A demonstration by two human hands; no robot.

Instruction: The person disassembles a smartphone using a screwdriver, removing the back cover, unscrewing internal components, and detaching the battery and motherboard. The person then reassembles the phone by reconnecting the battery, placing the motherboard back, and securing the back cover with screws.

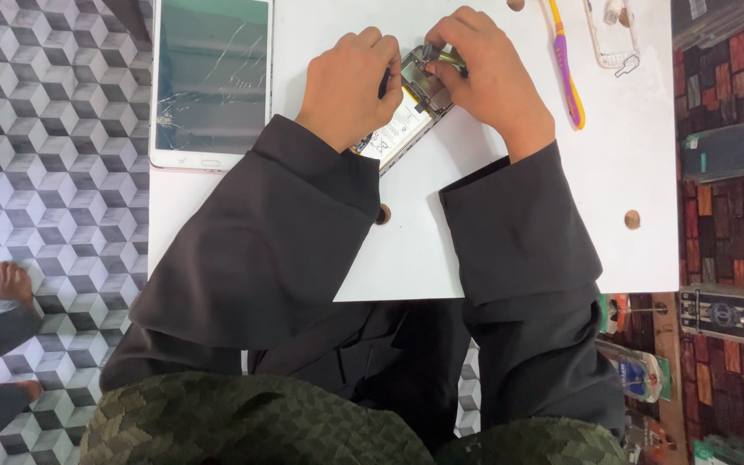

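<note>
An opened phone [408, 120] with its back cover off lies tilted on the white table [510, 258], its battery and inner boards showing. My left hand [350, 82] grips the phone's left side and holds it down. My right hand [488, 73] pinches a small metallic part [443, 57] at the phone's upper end. Both arms are in dark sleeves.
A tablet with a cracked screen [211, 82] lies at the table's left. A purple and yellow toothbrush [567, 69] and a clear phone frame [611, 34] lie at the right. Another person's bare foot [6, 280] rests on the patterned floor at left.
</note>
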